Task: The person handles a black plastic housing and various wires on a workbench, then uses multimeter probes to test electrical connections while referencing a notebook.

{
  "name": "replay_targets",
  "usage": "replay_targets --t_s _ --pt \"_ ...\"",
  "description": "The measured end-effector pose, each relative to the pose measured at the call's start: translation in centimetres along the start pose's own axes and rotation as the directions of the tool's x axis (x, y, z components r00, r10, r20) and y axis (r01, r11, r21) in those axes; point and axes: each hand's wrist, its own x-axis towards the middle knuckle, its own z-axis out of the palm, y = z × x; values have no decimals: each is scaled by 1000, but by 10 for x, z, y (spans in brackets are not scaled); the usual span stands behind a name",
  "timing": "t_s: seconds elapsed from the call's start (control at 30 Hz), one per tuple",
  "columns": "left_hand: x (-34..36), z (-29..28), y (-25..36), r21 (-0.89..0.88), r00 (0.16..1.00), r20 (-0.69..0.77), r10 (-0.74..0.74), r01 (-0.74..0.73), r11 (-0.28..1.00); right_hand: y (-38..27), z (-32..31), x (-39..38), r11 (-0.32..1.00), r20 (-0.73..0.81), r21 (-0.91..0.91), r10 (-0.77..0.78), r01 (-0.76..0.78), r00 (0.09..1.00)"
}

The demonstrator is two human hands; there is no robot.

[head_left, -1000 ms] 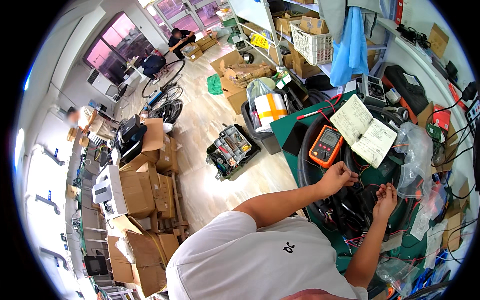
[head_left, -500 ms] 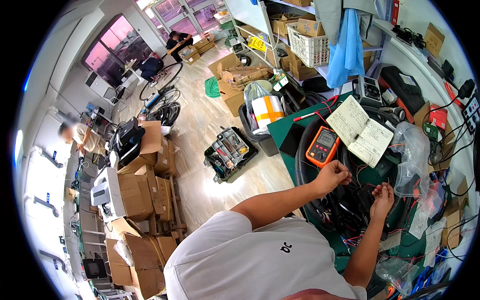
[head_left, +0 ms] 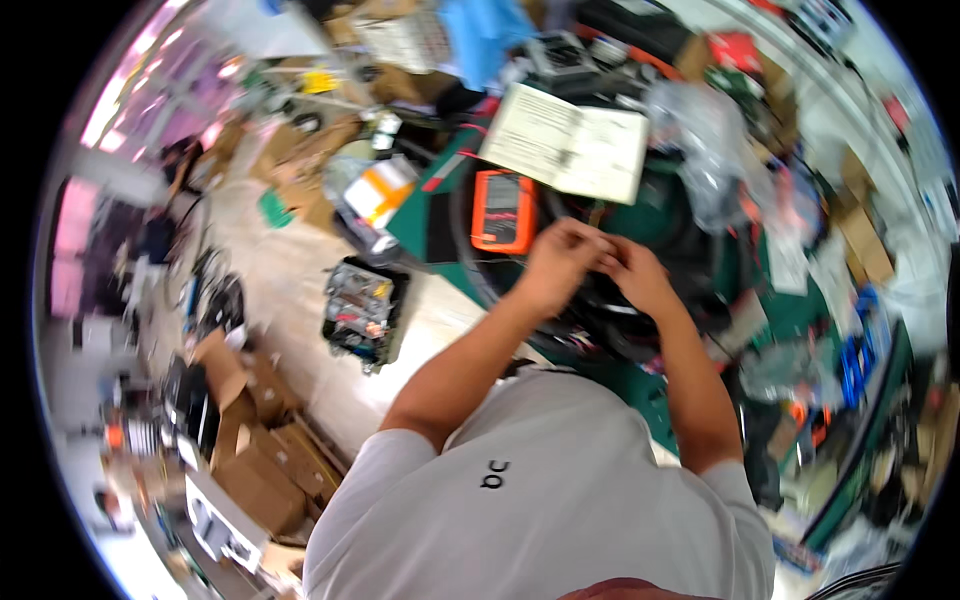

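My left hand (head_left: 560,262) and my right hand (head_left: 636,272) meet over the workbench, fingertips pinched together and touching or nearly so. Whatever lies between the fingers is too small and blurred to make out. Just left of my left hand lies an orange multimeter (head_left: 503,212) with a grey screen. Beyond both hands an open notebook (head_left: 605,145) with handwritten pages rests partly against it. Beneath my hands is a coil of thick black cable (head_left: 600,325), partly hidden by my wrists.
Clear plastic bags (head_left: 705,150) lie right of the notebook. A red test probe (head_left: 447,170) sits near the left edge of the green bench (head_left: 655,405). On the floor stand an open toolbox (head_left: 365,312) and cardboard boxes (head_left: 258,480). Blue cloth (head_left: 485,40) hangs at the back.
The view has turned, so the bench sits further left and the picture is blurred. My hands, apart before, have come together at the fingertips. The multimeter and notebook stay on the bench.
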Motion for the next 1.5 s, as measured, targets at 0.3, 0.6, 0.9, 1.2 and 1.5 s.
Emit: replay_targets --t_s 0.3,0.6,0.9,1.2,1.5 --pt "2 -1 2 -83 995 61 -82 87 993 -4 -8 -3 963 55 98 247 -251 968" --pt "6 -17 1 -182 992 105 -73 91 979 11 -12 -6 909 40 285 305 -304 951" --pt "9 -16 -12 120 1000 -4 -17 17 993 17 -8 -4 828 -102 511 328 -233 939" --pt "25 -6 -19 214 997 75 -30 13 977 16 -3 -8 847 -113 464 347 -259 931" --pt "22 7 -25 424 974 118 196 -227 877 11 -11 -36 871 -414 491 241 -7 878"
